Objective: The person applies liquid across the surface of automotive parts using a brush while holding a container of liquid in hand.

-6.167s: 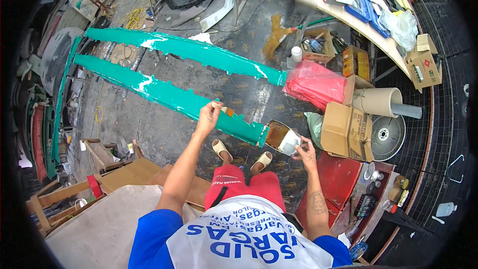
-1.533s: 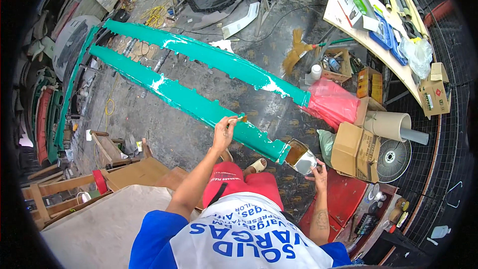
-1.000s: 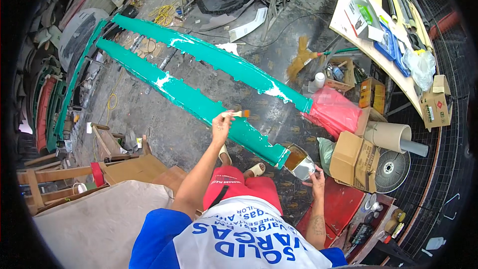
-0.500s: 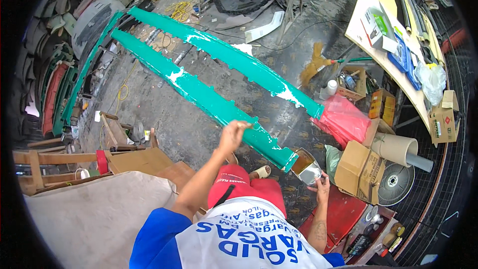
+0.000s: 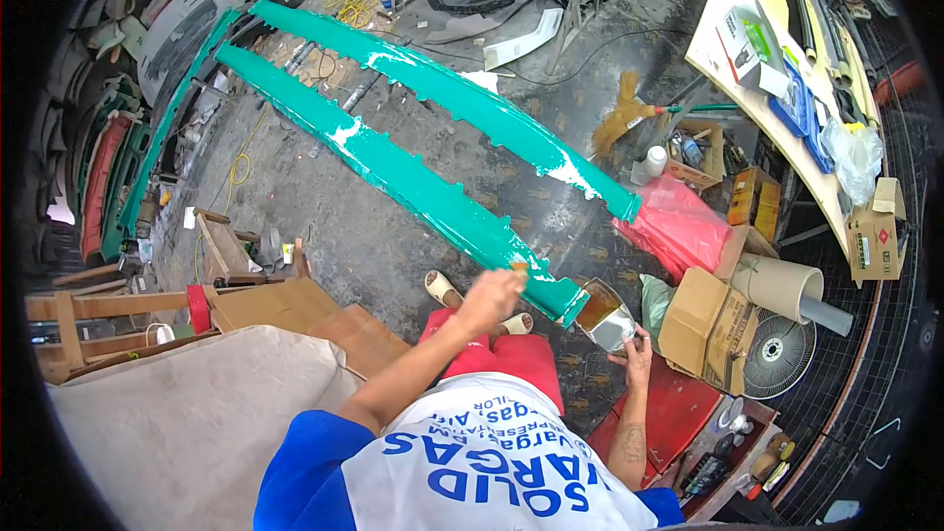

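My left hand (image 5: 485, 302) is closed on a small paintbrush (image 5: 516, 270), its tip at the right part of the near long green moulded piece (image 5: 413, 197), which has jagged tabs and white patches. My right hand (image 5: 635, 357) grips a squarish metal container (image 5: 602, 310) with amber contents and a pale inner patch, held beside that piece's right end. A second long green piece (image 5: 472, 108) lies parallel beyond it, its right end by crumpled red plastic sheeting (image 5: 669, 226). A narrow green strip (image 5: 167, 143) crosses at the left.
At the right are a cluttered board (image 5: 723, 29), a broom (image 5: 619, 118), cardboard boxes (image 5: 693, 324), a tube (image 5: 777, 285), a fan (image 5: 777, 359) and a red metal box (image 5: 664, 413). A covered surface (image 5: 197, 413) and wooden frames (image 5: 118, 305) stand lower left. Stacked panels (image 5: 108, 177) line the left.
My left hand with the brush has moved right and down along the near green piece since half a second ago. My right hand still holds the container. The view has shifted slightly.
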`<control>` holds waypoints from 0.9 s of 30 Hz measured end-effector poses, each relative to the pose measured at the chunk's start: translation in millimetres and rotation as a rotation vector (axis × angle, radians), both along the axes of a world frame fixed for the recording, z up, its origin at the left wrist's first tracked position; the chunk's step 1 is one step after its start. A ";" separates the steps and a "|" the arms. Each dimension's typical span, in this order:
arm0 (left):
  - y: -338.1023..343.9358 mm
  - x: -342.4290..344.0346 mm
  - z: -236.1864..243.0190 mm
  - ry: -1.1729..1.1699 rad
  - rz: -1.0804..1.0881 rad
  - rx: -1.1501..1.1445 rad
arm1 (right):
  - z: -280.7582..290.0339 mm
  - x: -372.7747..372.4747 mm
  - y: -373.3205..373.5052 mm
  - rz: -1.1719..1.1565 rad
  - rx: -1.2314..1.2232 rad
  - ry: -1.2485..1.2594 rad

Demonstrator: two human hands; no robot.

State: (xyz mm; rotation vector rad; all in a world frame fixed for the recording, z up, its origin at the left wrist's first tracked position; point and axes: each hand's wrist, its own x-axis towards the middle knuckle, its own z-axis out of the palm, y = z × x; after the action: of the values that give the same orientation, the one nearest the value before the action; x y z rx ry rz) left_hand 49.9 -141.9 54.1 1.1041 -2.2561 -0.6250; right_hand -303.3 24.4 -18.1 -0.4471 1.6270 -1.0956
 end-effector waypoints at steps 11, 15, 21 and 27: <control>-113.3 140.6 -26.9 0.271 0.458 0.357 | -13.2 -7.1 9.6 0.002 0.004 -0.050; -134.7 168.0 -10.8 0.173 0.576 0.238 | -12.9 -8.1 10.3 -0.006 -0.004 -0.047; -87.9 148.9 -22.6 -0.227 0.460 -0.244 | -1.9 0.7 -0.6 0.006 -0.027 -0.059; -19.2 75.4 -5.7 0.060 0.234 0.146 | -12.1 -5.1 9.1 -0.028 0.006 -0.041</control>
State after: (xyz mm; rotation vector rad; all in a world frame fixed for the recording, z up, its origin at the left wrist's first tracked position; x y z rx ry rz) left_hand 125.3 -161.1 48.4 1.3775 -2.0174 -0.7227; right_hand -308.5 33.5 -30.2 -0.3973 1.6043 -1.1136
